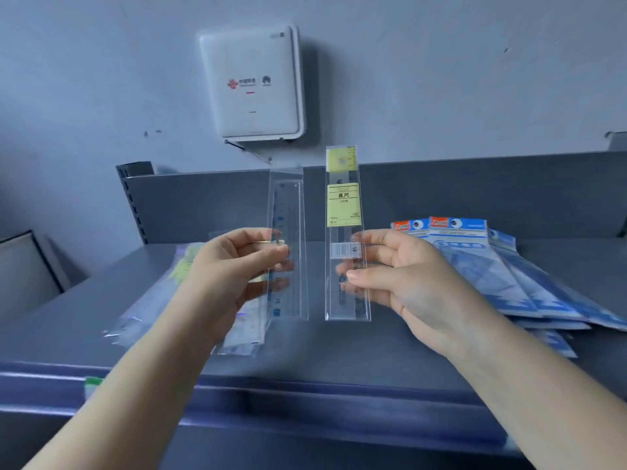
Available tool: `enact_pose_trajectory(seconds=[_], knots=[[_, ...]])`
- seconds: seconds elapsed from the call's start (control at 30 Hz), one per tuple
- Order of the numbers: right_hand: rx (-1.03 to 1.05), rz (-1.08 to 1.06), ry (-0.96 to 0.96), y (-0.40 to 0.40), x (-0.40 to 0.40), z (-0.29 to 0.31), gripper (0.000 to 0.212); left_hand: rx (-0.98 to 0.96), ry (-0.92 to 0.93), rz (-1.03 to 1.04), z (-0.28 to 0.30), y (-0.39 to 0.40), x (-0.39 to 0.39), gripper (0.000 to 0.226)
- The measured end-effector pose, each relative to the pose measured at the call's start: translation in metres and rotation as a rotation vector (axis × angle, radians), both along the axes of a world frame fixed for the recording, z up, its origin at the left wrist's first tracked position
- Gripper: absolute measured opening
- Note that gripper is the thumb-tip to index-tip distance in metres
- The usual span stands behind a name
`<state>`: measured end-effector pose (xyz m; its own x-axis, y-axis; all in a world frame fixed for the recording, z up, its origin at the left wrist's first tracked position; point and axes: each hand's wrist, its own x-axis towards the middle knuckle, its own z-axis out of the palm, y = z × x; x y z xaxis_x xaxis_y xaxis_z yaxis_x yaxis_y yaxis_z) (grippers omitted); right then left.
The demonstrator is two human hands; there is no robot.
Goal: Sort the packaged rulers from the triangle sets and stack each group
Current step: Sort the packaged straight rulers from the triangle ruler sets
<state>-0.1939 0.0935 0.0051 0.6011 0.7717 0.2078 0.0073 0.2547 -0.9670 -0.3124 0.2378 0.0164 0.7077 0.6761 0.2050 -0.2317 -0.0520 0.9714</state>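
Left hand [234,262] pinches a clear-sleeved transparent ruler [288,245] upright; right hand [390,276] pinches a yellow-labelled clear packaged ruler [344,232] upright beside it. Glossy blue triangle-set packets [502,273] fan across the grey counter [339,351] at right.

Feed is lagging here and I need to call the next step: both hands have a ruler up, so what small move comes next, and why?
Probably lower both onto the ruler pile at left. The left hand and right hand each pinch an upright packaged ruler, left ruler and right ruler, above the shelf, while the triangle sets already lie fanned at right.
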Motion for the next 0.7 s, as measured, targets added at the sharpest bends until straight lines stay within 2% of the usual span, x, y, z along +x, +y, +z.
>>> enact_pose_trajectory(seconds=[0.17, 0.33, 0.5, 0.57, 0.63, 0.7], knots=[[-0.057, -0.012, -0.045, 0.038, -0.025, 0.002, 0.035, 0.086, -0.004, 0.115, 0.001, 0.042, -0.030, 0.014], [-0.072, 0.010, -0.103, 0.066, -0.041, 0.007, 0.037, 0.222, 0.070, 0.249, -0.001, 0.074, -0.040, 0.020], [-0.056, 0.034, -0.159, 0.088, -0.050, 0.020, 0.036, 0.689, 0.408, 0.500, -0.019, 0.102, -0.040, 0.052], [-0.060, 0.030, -0.161, 0.096, -0.050, 0.023, 0.041, 0.775, 0.440, 0.558, -0.021, 0.104, -0.042, 0.050], [-0.174, 0.028, -0.247, 0.103, -0.048, 0.024, 0.055, 0.823, 0.435, 0.605, -0.017, 0.102, -0.044, 0.041], [-0.437, 0.019, -0.488, 0.104, -0.044, 0.026, 0.072, 0.880, 0.435, 0.643, -0.013, 0.097, -0.044, 0.036]])
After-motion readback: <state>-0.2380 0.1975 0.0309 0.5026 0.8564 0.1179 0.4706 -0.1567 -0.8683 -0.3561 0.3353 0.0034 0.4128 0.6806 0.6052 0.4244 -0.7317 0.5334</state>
